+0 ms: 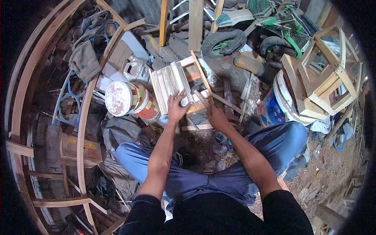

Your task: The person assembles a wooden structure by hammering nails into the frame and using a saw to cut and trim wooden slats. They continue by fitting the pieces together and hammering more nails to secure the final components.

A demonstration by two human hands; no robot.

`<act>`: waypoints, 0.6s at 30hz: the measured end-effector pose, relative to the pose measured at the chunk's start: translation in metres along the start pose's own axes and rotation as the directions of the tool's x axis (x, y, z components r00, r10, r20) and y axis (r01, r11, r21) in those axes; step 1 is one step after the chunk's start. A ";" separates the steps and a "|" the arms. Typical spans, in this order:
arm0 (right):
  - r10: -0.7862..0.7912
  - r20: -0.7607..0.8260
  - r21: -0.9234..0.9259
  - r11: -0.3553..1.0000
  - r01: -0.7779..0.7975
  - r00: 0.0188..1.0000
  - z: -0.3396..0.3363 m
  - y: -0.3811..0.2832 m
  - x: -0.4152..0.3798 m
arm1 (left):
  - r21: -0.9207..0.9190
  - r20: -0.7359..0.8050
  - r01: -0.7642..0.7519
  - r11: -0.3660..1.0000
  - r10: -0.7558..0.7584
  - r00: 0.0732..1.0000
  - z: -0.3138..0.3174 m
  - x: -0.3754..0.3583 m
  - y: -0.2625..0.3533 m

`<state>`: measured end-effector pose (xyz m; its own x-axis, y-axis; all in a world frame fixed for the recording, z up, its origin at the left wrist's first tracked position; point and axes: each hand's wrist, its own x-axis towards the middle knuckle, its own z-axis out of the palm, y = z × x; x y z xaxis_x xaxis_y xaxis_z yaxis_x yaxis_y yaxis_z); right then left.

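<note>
- Covering the earthen floor (325,172), wood scraps and litter spread through a crowded workroom.
- Two stacked tubs (149,107) stood near a white jug (135,69) on the left; on the right, a blue bucket (273,107) bore small wooden frames (333,80).
- Farther back, a tyre (224,44) lay near green vehicle parts (288,35).
- Between the tubs and the bucket, just before the seated person, was a slatted wooden piece (169,83): pale, unpainted, long ridged strips side by side, with a gap toward its right showing a brown inside.
- The left hand (177,107) was at its near end, fingers fanned wide and gripping nothing visible.
- The right hand (217,116) had its fingers curled around what looked like a hammer (201,96), its head near the gap.
</note>
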<state>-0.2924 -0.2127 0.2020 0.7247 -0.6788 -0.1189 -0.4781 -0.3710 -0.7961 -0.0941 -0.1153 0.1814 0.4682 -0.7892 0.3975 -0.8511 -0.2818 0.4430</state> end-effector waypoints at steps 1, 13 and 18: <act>-0.040 -0.020 0.014 0.999 0.040 0.999 0.003 0.003 0.001 | 0.001 0.001 0.005 1.000 -0.005 1.000 0.000 0.000 0.000; -0.140 0.046 -0.231 0.962 0.147 0.989 0.007 0.005 -0.008 | -0.060 0.011 0.068 0.996 -0.067 0.998 -0.008 0.001 0.008; -0.102 0.077 -0.265 0.957 0.119 0.992 -0.007 -0.027 -0.014 | -0.035 -0.007 0.082 0.996 -0.082 0.997 -0.009 -0.002 0.006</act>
<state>-0.2930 -0.1978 0.2289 0.8057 -0.5865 -0.0831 -0.5030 -0.6033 -0.6189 -0.0983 -0.1103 0.1908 0.5382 -0.7597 0.3649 -0.8011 -0.3265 0.5017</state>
